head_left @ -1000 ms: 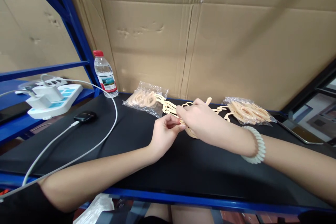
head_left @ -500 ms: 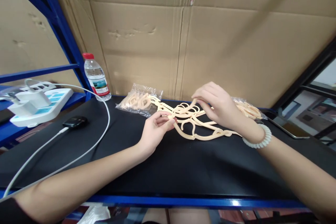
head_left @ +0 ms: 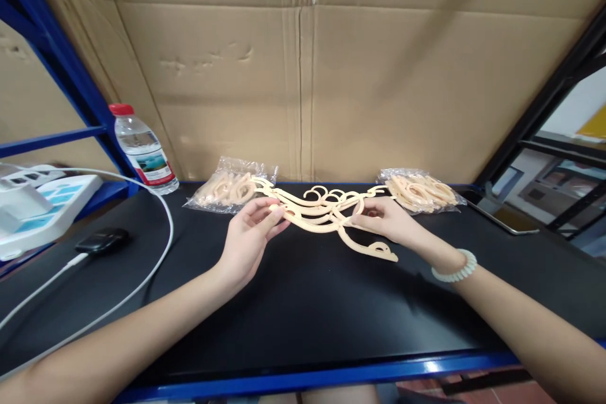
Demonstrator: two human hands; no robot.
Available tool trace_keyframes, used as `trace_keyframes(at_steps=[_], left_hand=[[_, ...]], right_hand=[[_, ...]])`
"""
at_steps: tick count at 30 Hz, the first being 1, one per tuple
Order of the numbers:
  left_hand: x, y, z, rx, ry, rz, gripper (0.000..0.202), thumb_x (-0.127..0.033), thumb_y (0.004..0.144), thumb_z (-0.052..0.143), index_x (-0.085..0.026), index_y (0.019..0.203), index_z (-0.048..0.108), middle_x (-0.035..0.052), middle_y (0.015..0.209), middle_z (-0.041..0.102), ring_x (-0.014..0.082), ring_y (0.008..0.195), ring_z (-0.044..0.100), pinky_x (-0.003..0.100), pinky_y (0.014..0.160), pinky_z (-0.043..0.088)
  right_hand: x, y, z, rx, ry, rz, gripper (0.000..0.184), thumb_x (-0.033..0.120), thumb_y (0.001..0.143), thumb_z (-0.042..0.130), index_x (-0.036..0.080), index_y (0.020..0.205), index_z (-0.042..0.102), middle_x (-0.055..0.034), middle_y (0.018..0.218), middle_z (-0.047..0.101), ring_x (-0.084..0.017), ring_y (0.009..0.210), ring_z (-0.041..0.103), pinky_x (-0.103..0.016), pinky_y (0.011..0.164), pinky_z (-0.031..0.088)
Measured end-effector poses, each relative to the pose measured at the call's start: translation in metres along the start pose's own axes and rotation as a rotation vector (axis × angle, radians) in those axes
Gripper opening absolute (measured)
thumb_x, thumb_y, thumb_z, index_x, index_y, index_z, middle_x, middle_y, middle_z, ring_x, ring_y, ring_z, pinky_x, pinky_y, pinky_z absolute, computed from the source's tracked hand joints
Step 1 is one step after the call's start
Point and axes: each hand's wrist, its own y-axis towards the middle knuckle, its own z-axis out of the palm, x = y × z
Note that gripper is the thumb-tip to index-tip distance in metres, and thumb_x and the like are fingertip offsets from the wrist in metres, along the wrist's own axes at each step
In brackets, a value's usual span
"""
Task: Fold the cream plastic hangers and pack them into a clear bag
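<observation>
Several cream plastic folding clothes hangers lie overlapping in the middle of the black tabletop, with their curled hooks toward the back. My left hand pinches the left arm end of the nearest hanger between thumb and fingers. At that hanger's right side, my right hand has its fingers closed by the curved hook; they partly hide what they grip. Part of a hanger arm with a small loop slants down to the front right, below my right hand.
Clear plastic bags of cream parts lie at the back left and back right. A water bottle, power strip, black device and white cable are at left. A phone-like slab lies right; cardboard stands behind.
My right hand has come down from above the hangers to the near hanger's right side. My left hand still pinches the left end. The view has shifted right.
</observation>
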Motion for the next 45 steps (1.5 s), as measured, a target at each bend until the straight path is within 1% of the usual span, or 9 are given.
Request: trace_keyframes(at_steps=[4,8,15,19,22,26,31,40,45], left_hand=[[-0.003,0.005,-0.003,-0.068,-0.073,-0.01,0.024,-0.017,0.065,0.084,-0.014,0.083,0.068,0.0015,0.081,0.068,0.0126,0.082,0.065,0.025,0.077,0.06],[-0.005,0.009,-0.004,-0.139,-0.148,-0.052,0.011,-0.007,0.073,0.075,-0.013,0.079,0.067,0.0014,0.077,0.067,0.0109,0.077,0.066,0.025,0.077,0.06],[-0.01,0.016,-0.005,-0.254,-0.254,-0.087,0.019,0.001,0.086,0.055,-0.011,0.074,0.064,0.0034,0.08,0.067,0.0116,0.081,0.069,0.025,0.08,0.06],[-0.008,0.015,-0.005,-0.237,-0.245,-0.084,0.02,0.001,0.087,0.055,-0.01,0.073,0.065,0.003,0.077,0.065,0.0104,0.079,0.067,0.025,0.081,0.059],[-0.006,0.012,-0.006,-0.214,-0.221,-0.048,0.011,-0.002,0.083,0.063,-0.009,0.075,0.067,0.0022,0.079,0.065,0.0087,0.077,0.065,0.022,0.08,0.058],[-0.005,0.009,-0.008,-0.171,-0.172,-0.023,0.01,-0.012,0.075,0.076,-0.009,0.081,0.068,0.0028,0.079,0.067,0.0102,0.075,0.065,0.021,0.074,0.058],[-0.005,0.006,-0.006,-0.134,-0.106,0.003,0.03,-0.022,0.069,0.082,-0.012,0.093,0.069,0.0016,0.081,0.069,0.0114,0.076,0.064,0.024,0.074,0.058],[-0.001,-0.008,0.002,0.109,0.289,0.113,0.032,-0.032,0.078,0.075,-0.017,0.104,0.063,0.0017,0.081,0.071,0.0138,0.076,0.067,0.022,0.066,0.056],[-0.002,-0.021,0.011,0.248,0.373,0.118,0.026,-0.03,0.082,0.07,-0.018,0.103,0.063,0.0046,0.091,0.073,0.017,0.088,0.069,0.024,0.077,0.056]], right_hand=[[-0.013,0.003,-0.01,-0.021,0.228,0.12,0.024,0.04,0.077,0.068,0.016,0.069,0.066,-0.0038,0.078,0.066,-0.019,0.08,0.06,-0.032,0.075,0.045],[-0.019,0.002,-0.013,-0.034,0.447,0.176,0.03,0.047,0.08,0.067,0.017,0.084,0.069,-0.0067,0.093,0.066,-0.021,0.094,0.061,-0.035,0.085,0.048],[-0.013,-0.004,-0.003,0.245,0.562,0.227,0.056,0.044,0.075,0.077,0.021,0.122,0.056,-0.0091,0.104,0.068,-0.02,0.086,0.069,-0.035,0.079,0.053],[-0.013,-0.005,0.006,0.002,0.71,0.226,0.042,0.041,0.077,0.075,0.018,0.108,0.058,-0.0026,0.077,0.067,-0.012,0.059,0.062,-0.027,0.058,0.05],[-0.015,-0.004,0.008,-0.196,0.851,0.201,0.03,0.037,0.075,0.077,0.017,0.089,0.061,0.0002,0.07,0.062,-0.008,0.056,0.054,-0.022,0.054,0.044],[-0.016,-0.001,0.01,-0.295,1.003,0.21,0.028,0.034,0.07,0.082,0.017,0.073,0.059,0.0036,0.062,0.051,-0.007,0.055,0.044,-0.02,0.049,0.038],[-0.012,-0.002,0.015,-0.368,1.057,0.183,0.028,0.036,0.07,0.082,0.017,0.076,0.063,0.0039,0.065,0.047,-0.007,0.057,0.04,-0.019,0.05,0.037],[0.001,-0.018,0.044,-0.089,0.645,0.087,0.031,0.048,0.086,0.064,0.017,0.083,0.059,0.0043,0.062,0.049,-0.006,0.047,0.042,-0.022,0.046,0.034],[0.013,-0.025,0.055,0.097,0.516,0.062,0.033,0.049,0.09,0.057,0.016,0.089,0.059,0.0048,0.06,0.048,-0.007,0.047,0.044,-0.022,0.046,0.035]])
